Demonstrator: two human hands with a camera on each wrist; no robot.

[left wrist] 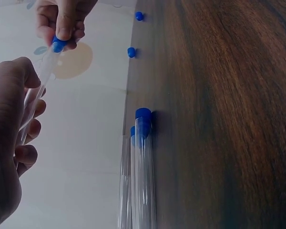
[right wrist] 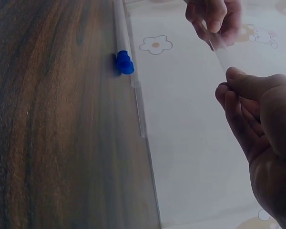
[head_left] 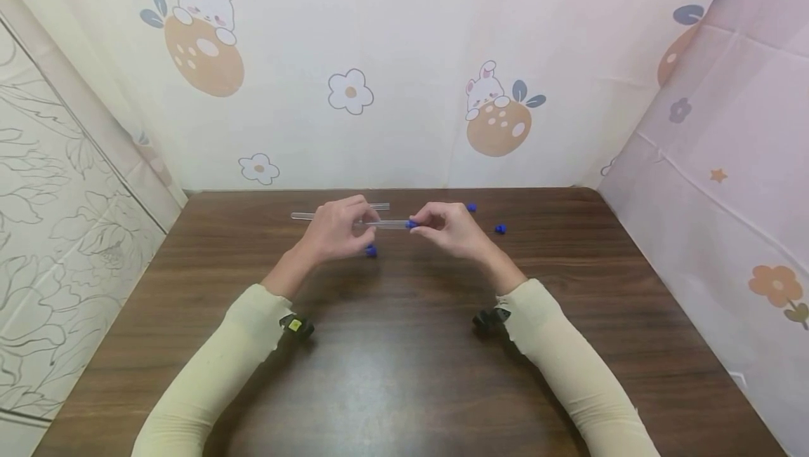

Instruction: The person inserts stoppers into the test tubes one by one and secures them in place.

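A clear test tube (head_left: 393, 224) is held level above the table by my left hand (head_left: 339, 229), whose fingers curl round it in the left wrist view. My right hand (head_left: 454, 229) pinches a blue stopper (left wrist: 58, 44) at the tube's open end. How deep the stopper sits cannot be told. Below the left hand, a tube with a blue stopper (head_left: 371, 251) lies on the table. The left wrist view shows this stoppered tube (left wrist: 144, 176) beside another blue stopper (left wrist: 133, 136) and more clear tubes (left wrist: 125, 191).
Two loose blue stoppers, one nearer the back (head_left: 470, 208) and one farther right (head_left: 501, 229), lie beyond the right hand. Clear tubes (head_left: 302, 216) lie behind the left hand. A patterned curtain (head_left: 404, 127) borders the wooden table (head_left: 392, 345) at the back.
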